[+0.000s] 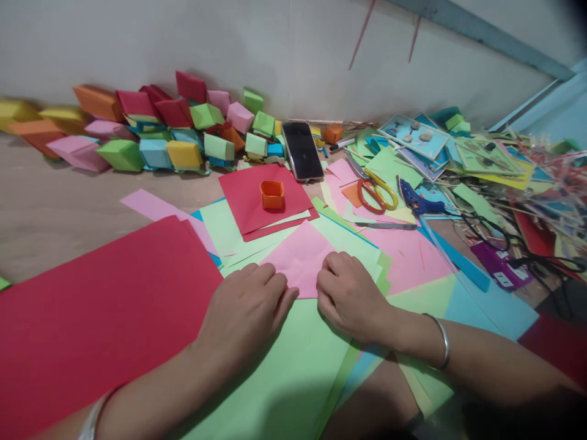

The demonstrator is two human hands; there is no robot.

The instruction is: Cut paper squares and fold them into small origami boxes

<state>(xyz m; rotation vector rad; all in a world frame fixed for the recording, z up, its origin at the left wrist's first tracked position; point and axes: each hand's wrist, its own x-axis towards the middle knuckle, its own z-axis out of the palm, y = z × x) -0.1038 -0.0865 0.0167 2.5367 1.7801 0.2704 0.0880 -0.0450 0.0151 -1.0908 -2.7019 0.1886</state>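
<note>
A pink sheet of paper (302,253) lies between my hands, its near edge folded straight and its far corner pointing away from me. My left hand (252,299) is closed on the left end of that fold, the fingers curled under. At the right end, my right hand (346,290) grips the same paper with bent fingers; the fingertips are partly hidden. Below it is a light green sheet (284,366). Just beyond stands a small open orange paper box (272,197) on red paper squares (238,192).
A large red sheet (114,305) spreads at left. Folded paper boxes (183,153) line the wall. A phone (302,153), scissors (376,192), a cutter knife (380,225), a blue glue gun (419,198) with black cable, and a heap of cards and sticks (486,159) lie farther back and right.
</note>
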